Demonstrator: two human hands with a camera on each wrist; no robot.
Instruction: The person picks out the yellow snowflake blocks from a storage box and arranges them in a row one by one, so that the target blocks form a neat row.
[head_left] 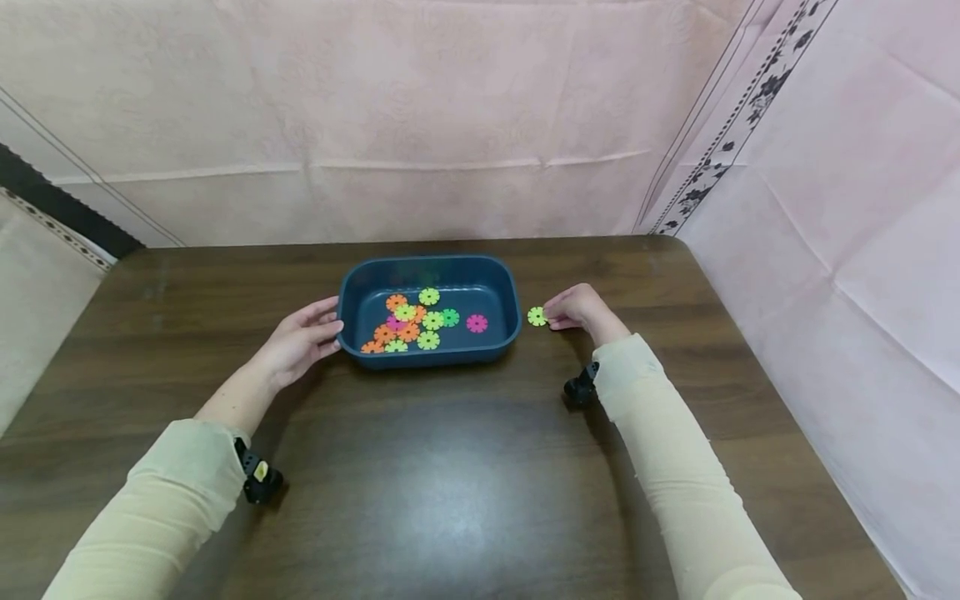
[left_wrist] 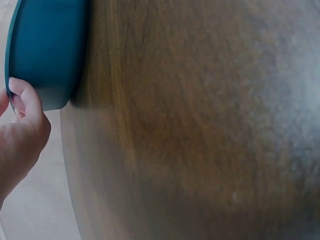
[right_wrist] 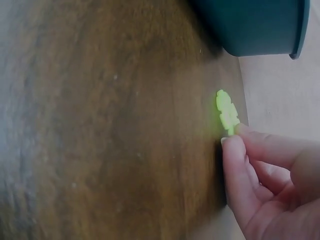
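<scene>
A dark blue plastic tub (head_left: 420,358) stands on the table with several flower-shaped plastic discs inside, in orange, yellow-green, green and pink. At its left end my left hand (head_left: 296,343) holds the rim, and the left wrist view shows its fingertips (left_wrist: 17,84) right at the edge of the wall. To the right of the tub, my right hand (head_left: 581,310) pinches a yellow-green flower disc (head_left: 536,316) between thumb and fingertips. In the right wrist view this disc (right_wrist: 227,111) appears nearly edge-on, sticking out beyond the fingertips. The tub's right end (right_wrist: 260,30) is close by.
The brown wooden table (head_left: 435,467) has a far edge just behind the tub. Behind and to the right hang pale pink cloths (head_left: 420,108), the right one with a dark floral border. Small black cameras sit at both wrists.
</scene>
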